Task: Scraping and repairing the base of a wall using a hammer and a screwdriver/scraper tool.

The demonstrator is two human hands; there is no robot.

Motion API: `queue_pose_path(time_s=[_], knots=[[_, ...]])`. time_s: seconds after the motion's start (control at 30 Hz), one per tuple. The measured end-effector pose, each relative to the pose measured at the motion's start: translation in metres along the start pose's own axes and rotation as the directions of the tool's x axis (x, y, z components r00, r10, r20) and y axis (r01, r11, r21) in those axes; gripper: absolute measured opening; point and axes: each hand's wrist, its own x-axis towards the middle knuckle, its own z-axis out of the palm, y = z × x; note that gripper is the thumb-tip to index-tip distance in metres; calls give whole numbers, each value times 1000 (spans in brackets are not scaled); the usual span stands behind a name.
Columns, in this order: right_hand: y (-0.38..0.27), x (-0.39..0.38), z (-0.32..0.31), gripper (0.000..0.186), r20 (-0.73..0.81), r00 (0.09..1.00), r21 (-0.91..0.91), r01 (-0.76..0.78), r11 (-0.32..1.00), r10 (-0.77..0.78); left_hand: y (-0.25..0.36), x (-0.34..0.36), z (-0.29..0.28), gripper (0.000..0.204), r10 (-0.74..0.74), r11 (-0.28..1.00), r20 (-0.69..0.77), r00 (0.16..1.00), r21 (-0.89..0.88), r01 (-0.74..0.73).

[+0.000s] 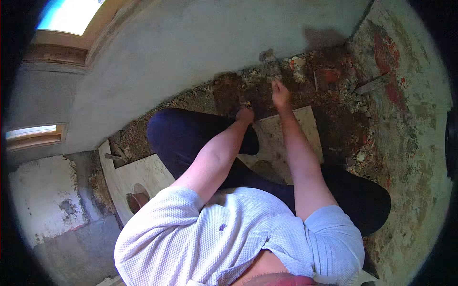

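My right hand [280,95] reaches forward to the foot of the plastered wall, its fingers closed round the handle of a flat, greyish tool [271,62]. The tool's broad end is against the wall base, beside loose rubble; whether it is a trowel or a brush is unclear. To the left and nearer me, my left hand [245,115] is closed beside my bent knee, low over the dark earth. Something small shows just past its fingers, too dim to name. Rough stones and crumbled mortar [298,63] lie along the wall beyond both hands.
A pale board [307,119] lies under and between my legs, with another pale board [148,174] to the left. A strip of wood [372,84] leans by the worn right-hand wall [410,128]. Wood-framed windows [62,40] are at the left.
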Motion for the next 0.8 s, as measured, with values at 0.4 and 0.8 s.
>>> queue_pose_path(time_s=[0.4, 0.8], knots=[[60, -39, 28, 45, 211, 955, -395, -111, 912, 208, -33, 30, 1, 54, 21, 997, -57, 998, 72, -17], [-8, 0, 37, 51, -221, 916, 183, 376, 908, -334, -22, 34, 8, 49, 109, 978, -20, 994, 180, -104]])
